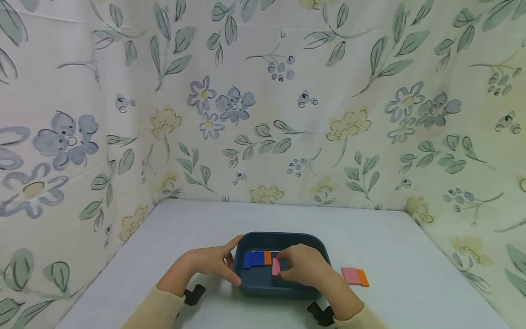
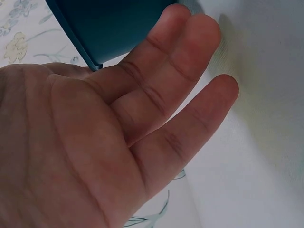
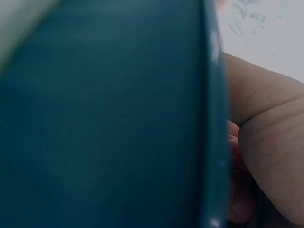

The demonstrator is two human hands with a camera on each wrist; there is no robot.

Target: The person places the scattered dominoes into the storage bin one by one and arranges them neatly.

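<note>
A dark blue-green tray [image 1: 283,293] with rounded corners stands on the white table. My right hand [image 1: 306,265] reaches in over its right side and pinches a small pink tile [image 1: 276,266] between thumb and fingers. Just left of that tile, blue tiles [image 1: 257,258] and one orange tile [image 1: 267,257] lie side by side in the tray. My left hand [image 1: 213,262] spans the tray's left end, its fingers extended against the side. The left wrist view shows these fingers [image 2: 190,52] nearly straight beside the tray. In the right wrist view, the tray wall hides most of the fingers.
To the right of the tray, pink tiles [image 1: 350,276] and an orange tile [image 1: 362,278] lie together on the white table [image 1: 411,256]. A floral curtain [image 1: 263,114] hangs behind the table and along both sides.
</note>
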